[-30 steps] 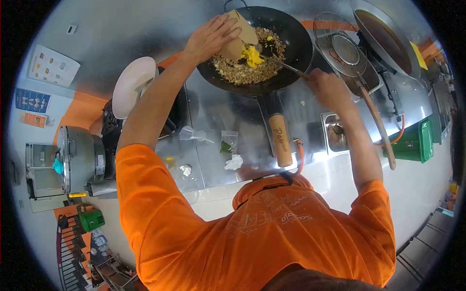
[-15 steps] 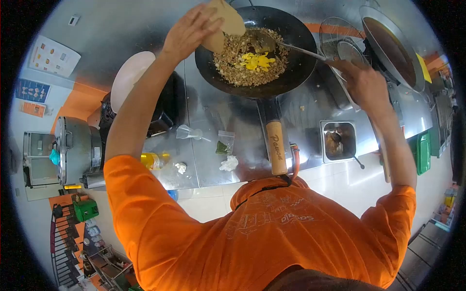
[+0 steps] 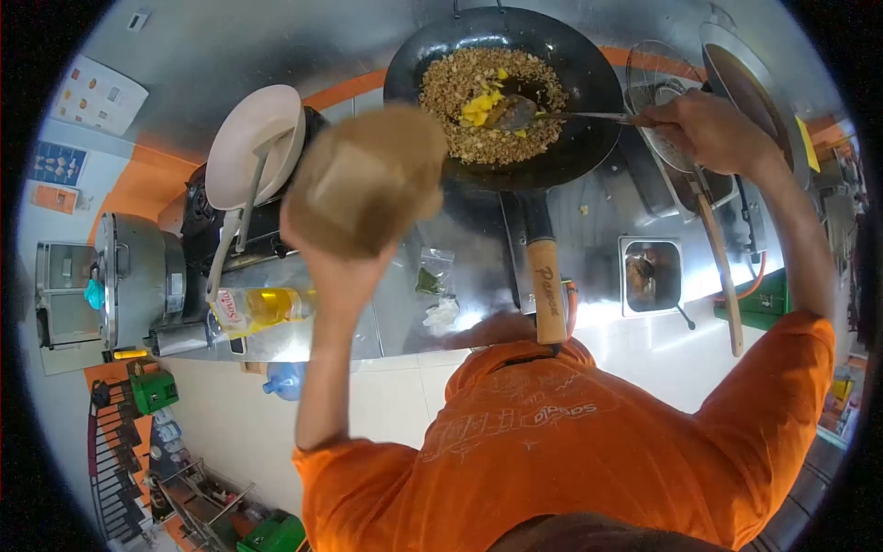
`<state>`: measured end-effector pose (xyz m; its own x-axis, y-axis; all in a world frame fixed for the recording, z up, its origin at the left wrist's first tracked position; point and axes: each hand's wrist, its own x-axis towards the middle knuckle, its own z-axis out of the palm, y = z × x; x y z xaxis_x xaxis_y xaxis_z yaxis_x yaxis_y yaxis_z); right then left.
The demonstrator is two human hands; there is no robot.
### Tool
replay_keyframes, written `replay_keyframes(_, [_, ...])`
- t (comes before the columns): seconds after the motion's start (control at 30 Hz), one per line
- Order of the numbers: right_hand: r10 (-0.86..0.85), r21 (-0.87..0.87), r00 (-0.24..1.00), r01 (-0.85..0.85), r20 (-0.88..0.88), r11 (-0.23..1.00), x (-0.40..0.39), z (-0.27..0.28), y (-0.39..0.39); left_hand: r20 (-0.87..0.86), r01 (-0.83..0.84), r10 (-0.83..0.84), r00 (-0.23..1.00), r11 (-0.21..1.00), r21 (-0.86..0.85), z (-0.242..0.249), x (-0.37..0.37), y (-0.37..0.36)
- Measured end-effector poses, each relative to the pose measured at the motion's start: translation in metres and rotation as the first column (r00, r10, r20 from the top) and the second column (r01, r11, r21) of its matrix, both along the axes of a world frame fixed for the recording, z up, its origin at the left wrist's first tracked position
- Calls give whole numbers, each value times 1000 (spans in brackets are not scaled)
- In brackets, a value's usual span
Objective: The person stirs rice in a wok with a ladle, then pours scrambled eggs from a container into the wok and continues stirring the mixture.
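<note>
My left hand, mostly hidden behind it, grips a brown paper food box blurred by motion, left of the wok. A long-handled metal spatula is in my right hand, fingers closed around its handle. Its head rests in the black wok, among brown grainy food topped with yellow pieces. Toward me points the wok's wooden handle.
At left stand a pale frying pan with a utensil in it, an oil pouch and a large pot. Right of the wok are a wire skimmer, a steel container and a large round pan.
My left hand has pulled the paper box from over the wok, down and left. The spatula head has shifted lower, to the right edge of the yellow pieces.
</note>
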<state>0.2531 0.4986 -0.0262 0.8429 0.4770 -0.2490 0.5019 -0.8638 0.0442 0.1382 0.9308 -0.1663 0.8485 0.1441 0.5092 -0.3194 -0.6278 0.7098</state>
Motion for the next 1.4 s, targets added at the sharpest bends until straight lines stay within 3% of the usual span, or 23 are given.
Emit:
replay_keyframes(0.07, [179,95,981,-186,77,978,4,15,1,-18,-7,6,1000,995,-99,-40,-45,11])
replay_keyframes(0.1, [180,93,982,-186,64,978,2,9,1,-137,-90,86,987,996,-21,-58,-70,18])
replay_keyframes(0.17, [87,90,996,-90,34,992,-1,-1,0,-117,-149,129,985,973,-178,-111,-121,21])
replay_keyframes(0.23, [60,94,997,-64,42,994,-13,1,-1,-341,-225,161,926,962,-157,-123,-152,13])
replay_keyframes(0.27, [39,102,998,-44,56,994,-12,4,-2,-337,-227,162,927,960,-163,-129,-161,5])
replay_keyframes(0.33, [99,163,990,-114,100,980,-4,11,-29,-441,-407,256,860,866,-290,-140,-182,-13])
replay_keyframes(0.4, [147,223,978,-177,145,959,0,17,-28,-419,-421,286,862,864,-277,-164,-190,-16])
replay_keyframes(0.47, [15,111,1000,-14,-7,994,-2,20,12,-456,-565,417,786,784,-257,-203,-205,-10])
replay_keyframes(0.5, [-95,55,978,107,-186,993,7,1,21,-453,-539,434,779,832,-129,-203,-202,-8])
replay_keyframes(0.53, [-101,63,979,113,-179,992,10,3,17,-444,-532,431,786,837,-128,-207,-199,-4])
replay_keyframes(0.6, [143,179,988,-130,-57,975,16,9,11,-394,-509,399,828,829,-232,-218,-194,-4])
replay_keyframes(0.73, [114,109,991,-122,71,987,17,-3,26,-372,-550,460,807,813,-190,-219,-189,-2])
replay_keyframes(0.8, [302,82,925,-328,231,941,39,-21,16,-313,-473,364,877,769,-429,-216,-178,-2])
replay_keyframes(0.83, [307,80,921,-334,241,939,41,-19,17,-304,-473,369,878,768,-433,-214,-171,-2])
replay_keyframes(0.9, [-6,123,998,-1,58,992,33,-15,22,-303,-512,424,853,791,-334,-209,-170,-4])
replay_keyframes(1.0, [-33,75,999,35,-35,997,36,2,18,-337,-467,358,871,817,-338,-231,-184,3])
replay_keyframes(1.03, [-27,79,999,29,-18,996,39,0,14,-322,-466,364,874,815,-344,-228,-189,1])
replay_keyframes(1.1, [234,185,950,-274,208,944,30,-11,0,-566,-760,638,522,650,31,-222,-223,-21])
replay_keyframes(1.13, [227,187,954,-265,198,946,26,-8,1,-460,-788,710,533,615,37,-229,-241,-30])
replay_keyframes(1.2, [-33,35,998,31,62,999,27,22,21,-240,-634,615,751,773,-2,-197,-245,-44])
replay_keyframes(1.27, [6,-4,998,-6,57,1000,38,34,21,-259,-379,310,915,879,-289,-160,-209,-59])
replay_keyframes(1.33, [45,-38,998,-44,35,998,48,34,21,-494,-180,-231,838,739,-650,-82,-148,-88])
replay_keyframes(1.4, [139,136,987,-149,82,979,67,30,24,-495,-295,-717,491,398,-869,-47,-96,-113])
